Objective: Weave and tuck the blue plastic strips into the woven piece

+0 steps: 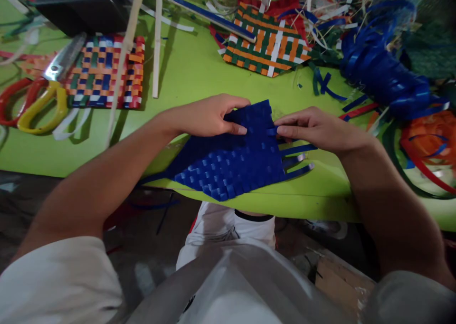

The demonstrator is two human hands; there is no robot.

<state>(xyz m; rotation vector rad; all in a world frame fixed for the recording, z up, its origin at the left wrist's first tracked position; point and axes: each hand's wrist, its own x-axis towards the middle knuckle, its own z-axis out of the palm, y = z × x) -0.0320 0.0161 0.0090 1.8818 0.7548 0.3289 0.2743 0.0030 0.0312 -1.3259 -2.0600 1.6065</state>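
Observation:
A blue woven mat of flat plastic strips lies at the near edge of the green table, its left end tapering to a point. My left hand grips its upper edge, thumb on top and the other fingers partly hidden behind. At the right edge of the weave, my right hand pinches a short blue strip between thumb and fingertips. Below that hand, several loose strip ends stick out to the right.
Scissors with red and yellow handles lie at the left by a multicoloured woven piece. An orange and green woven piece sits farther back. A blue strip coil and scraps crowd the right. Wooden sticks and a black box are at back left.

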